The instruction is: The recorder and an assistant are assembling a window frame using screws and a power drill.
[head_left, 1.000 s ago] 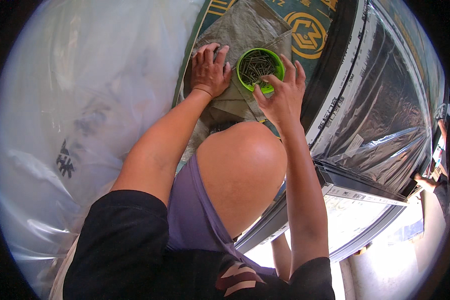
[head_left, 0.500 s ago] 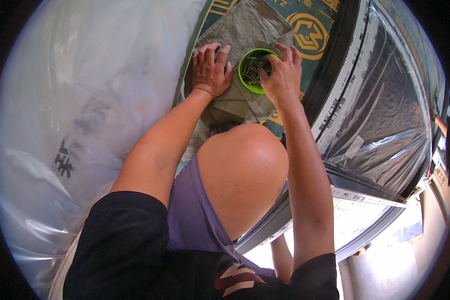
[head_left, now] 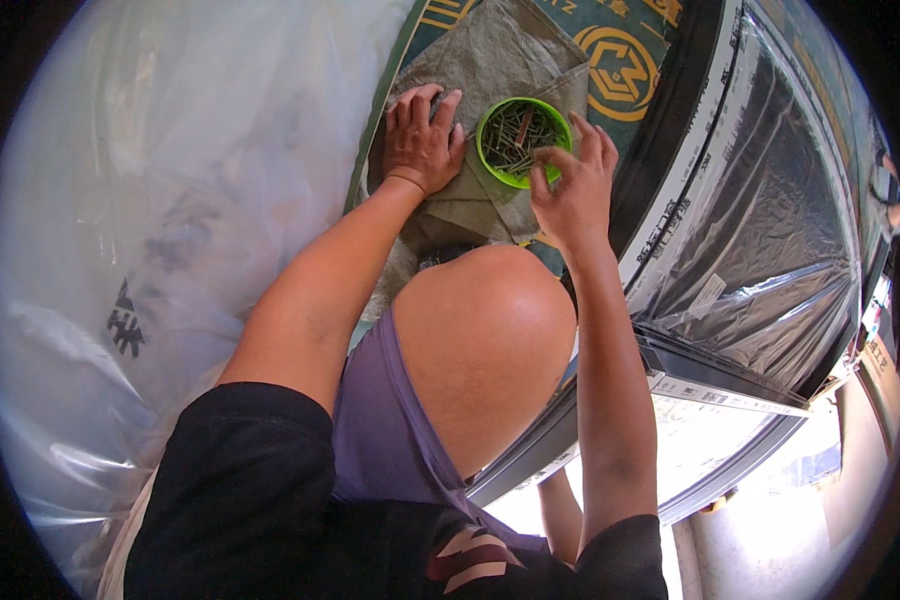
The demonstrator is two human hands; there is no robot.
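Note:
A bright green round tub point(head_left: 483, 160) full of screws point(head_left: 510, 143) stands on a crumpled grey-brown cloth point(head_left: 490, 50). Among the screws lies a small reddish-brown piece point(head_left: 524, 126). My left hand point(head_left: 422, 145) rests palm down on the cloth, left of the tub, fingers slightly apart and nothing seen in them. At the tub's right rim hovers my right hand point(head_left: 575, 190). Its thumb and forefinger are drawn toward each other in a pinch, while other fingers point away. Whatever lies between the fingertips is too small to make out.
My bare knee point(head_left: 490, 310) rises close below the cloth. Milky plastic sheeting point(head_left: 170, 250) covers the left side. To the right stands a dark frame point(head_left: 660, 150) with film-wrapped panels point(head_left: 750, 230). Green printed covering point(head_left: 620, 75) lies beneath the cloth.
My right hand has drawn out of the screws and shifted a little right to the tub's rim. More of the screws now show. My left hand has stayed in place.

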